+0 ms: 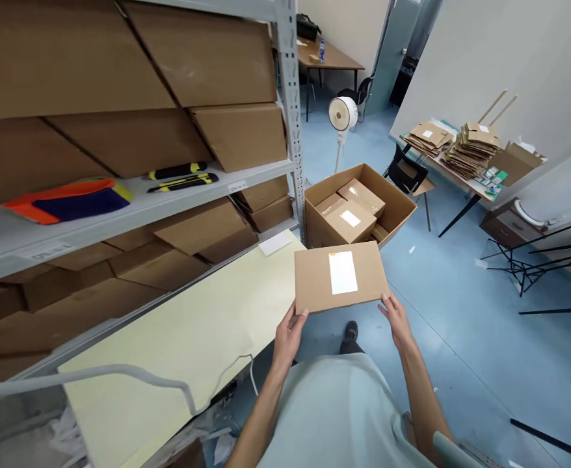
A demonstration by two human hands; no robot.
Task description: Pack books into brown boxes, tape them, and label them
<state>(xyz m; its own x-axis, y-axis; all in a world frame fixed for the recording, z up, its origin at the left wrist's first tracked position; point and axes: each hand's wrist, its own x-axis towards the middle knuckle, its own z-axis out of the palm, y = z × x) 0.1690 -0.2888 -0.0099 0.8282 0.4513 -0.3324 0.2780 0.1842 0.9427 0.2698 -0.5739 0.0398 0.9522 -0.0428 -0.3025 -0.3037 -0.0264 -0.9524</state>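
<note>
A flat brown cardboard box (312,276) with a white label (343,273) on top is held up in front of me. My left hand (288,338) grips its near left corner, thumb on the upper side. At the near right corner, my right hand (397,317) holds the edge. Just beyond it stands a large open carton (397,224) on the floor. Inside that carton lie several smaller taped boxes (346,221), one bearing a white label.
On my left are a cream worktop (207,318) and a metal shelf (168,195) with cartons, cutters (183,179) and an orange-blue pouch (75,200). A white fan (343,114) stands behind the carton. Flattened cardboard (465,153) covers a table at right; black metal legs (524,266) stick out nearby.
</note>
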